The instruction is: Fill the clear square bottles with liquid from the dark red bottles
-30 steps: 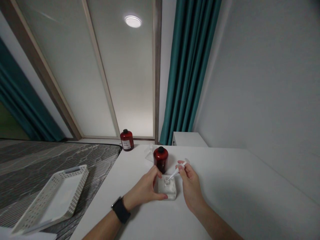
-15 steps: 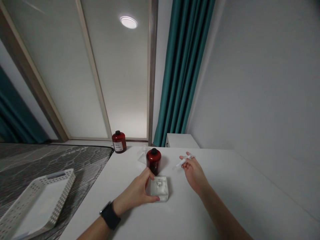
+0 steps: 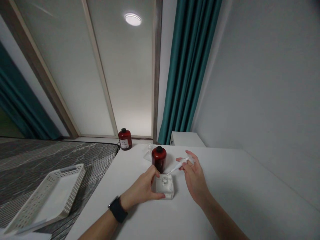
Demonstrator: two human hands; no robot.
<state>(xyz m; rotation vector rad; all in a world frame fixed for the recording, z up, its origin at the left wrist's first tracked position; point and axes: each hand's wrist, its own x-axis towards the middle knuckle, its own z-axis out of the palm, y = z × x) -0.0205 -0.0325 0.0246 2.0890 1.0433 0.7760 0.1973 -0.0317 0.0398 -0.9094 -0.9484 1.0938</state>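
Observation:
My left hand [image 3: 145, 187] grips a square clear glass bottle [image 3: 168, 187] standing on the white table, fingers on its far side and thumb along its near side. A round neck opening shows on top of the bottle. My right hand [image 3: 193, 173] holds what looks like a white dispenser pump [image 3: 183, 162], tilted, with its thin tube pointing down and left. The tube's tip is just above the bottle's far edge; whether it touches cannot be made out. Right behind the glass bottle stands a dark red bottle [image 3: 159, 159] with a black cap.
Another red bottle [image 3: 125, 140] with a white label stands at the table's far left corner. Crumpled clear plastic [image 3: 148, 152] lies behind the nearer red bottle. A white perforated basket [image 3: 72, 190] sits on the grey surface to the left. A wall borders the right.
My right hand has brought the pump closer to the glass bottle, its tube now reaching toward the bottle's far edge. My left hand keeps its hold. The view has shifted slightly.

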